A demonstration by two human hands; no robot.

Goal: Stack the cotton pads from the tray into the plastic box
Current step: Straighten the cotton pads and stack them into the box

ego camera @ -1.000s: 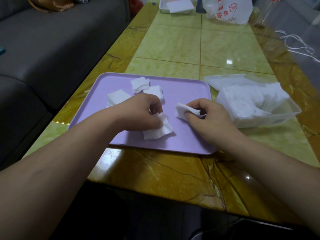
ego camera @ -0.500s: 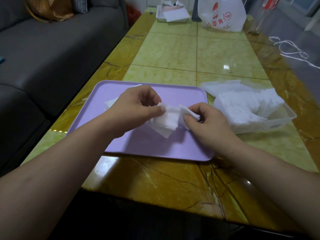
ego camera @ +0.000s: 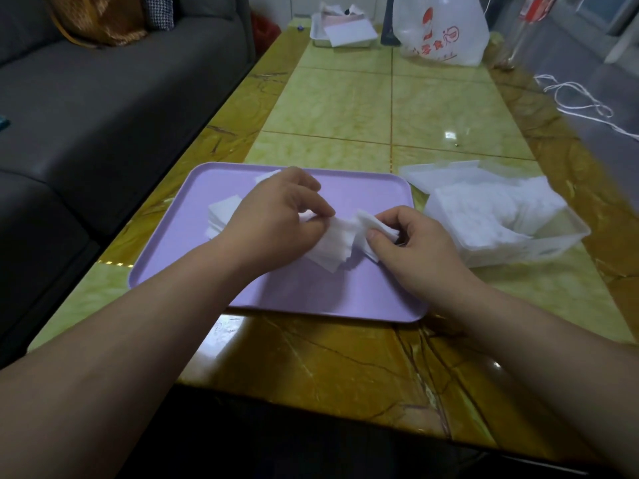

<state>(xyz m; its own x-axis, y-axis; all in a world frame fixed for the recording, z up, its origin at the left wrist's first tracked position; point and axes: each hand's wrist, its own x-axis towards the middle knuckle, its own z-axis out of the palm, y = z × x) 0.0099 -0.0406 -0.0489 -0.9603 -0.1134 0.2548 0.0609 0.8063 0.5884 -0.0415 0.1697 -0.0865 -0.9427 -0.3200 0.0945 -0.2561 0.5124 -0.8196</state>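
Two hands work over one smooth lilac rectangular tray (ego camera: pixel 311 295). The left hand (ego camera: pixel 276 219) pinches a fanned bundle of square white cotton pads (ego camera: pixel 332 250), and the right hand (ego camera: pixel 411 250) pinches a second bundle (ego camera: pixel 371 223) touching it. One translucent plastic box (ego camera: pixel 570 233) beside the tray holds fluffy stacked pads (ego camera: pixel 484 216).

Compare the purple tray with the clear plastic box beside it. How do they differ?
The purple tray is opaque and shallow; the plastic box is translucent with taller walls. The tray holds a few loose cotton pads at its left; the box is filled with a heap of pads. The left hand and right hand hold a bundle of pads over the tray; neither touches the box. Both sit on the table.
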